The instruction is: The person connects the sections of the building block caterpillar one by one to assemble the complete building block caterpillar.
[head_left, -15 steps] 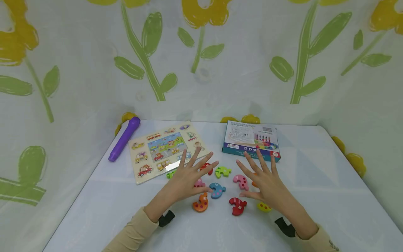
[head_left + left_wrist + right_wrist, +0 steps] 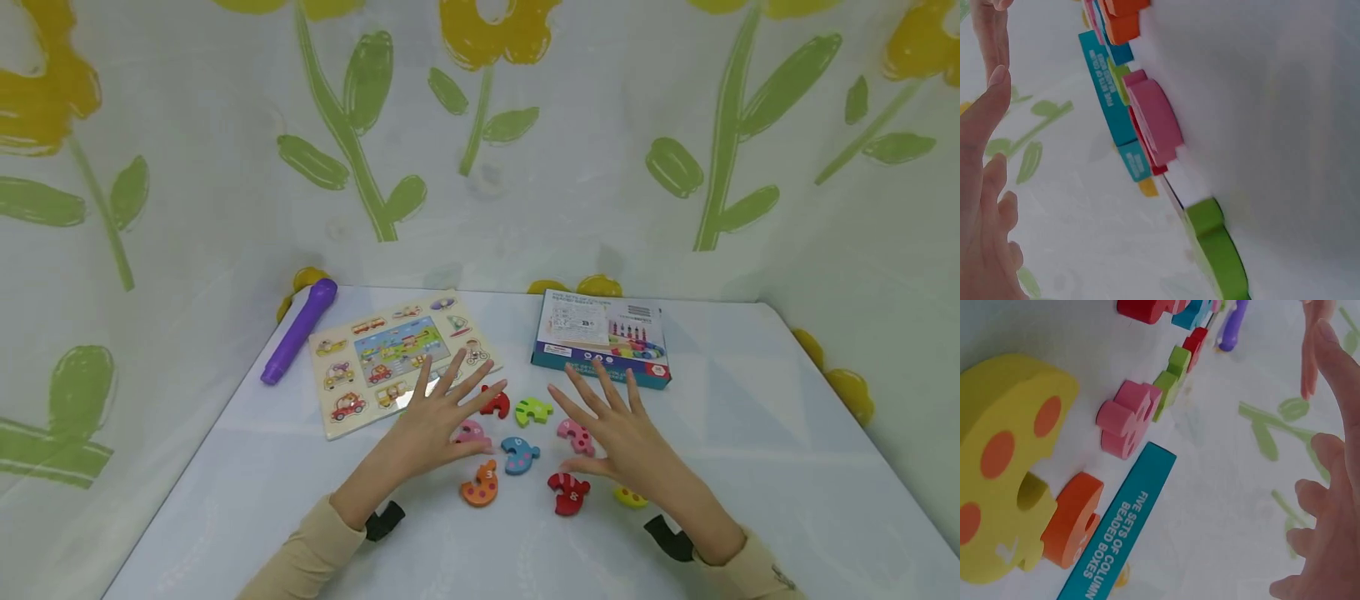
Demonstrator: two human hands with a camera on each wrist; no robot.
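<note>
My left hand [image 2: 429, 427] and right hand [image 2: 628, 442] hang above a white counter [image 2: 765, 467], both opened wide with fingers fanned, and neither has hold of anything. Chunky, brightly coloured pieces lie on the surface below and between them. The blue piece [image 2: 519, 456] sits in the middle of the gap, nearer my left thumb. The left pink piece [image 2: 471, 432] shows partly behind that thumb, while the spotted orange piece [image 2: 482, 487] rests on the near side of it. Just below my right thumb in the head view is the striped red piece [image 2: 572, 497]; the right pink piece [image 2: 576, 436] lies beside the same hand. Farther off, between my fingertips, are the small red piece [image 2: 496, 402] and the striped green piece [image 2: 533, 411].

My hands block part of the scene. The right one partly covers the yellow piece [image 2: 630, 497] and hides a second orange piece [image 2: 1074, 519], seen from the right wrist; a plain green piece [image 2: 1217, 250] shows clearly only from the left wrist.

Beyond my left hand, whose fingers overlap its near edge in the head view, a picture board [image 2: 333, 423] lies at an angle beside a purple microphone-shaped object [image 2: 300, 331]. A teal-edged box [image 2: 600, 333] lies past my right fingertips, before a flower-printed cloth [image 2: 562, 183].
</note>
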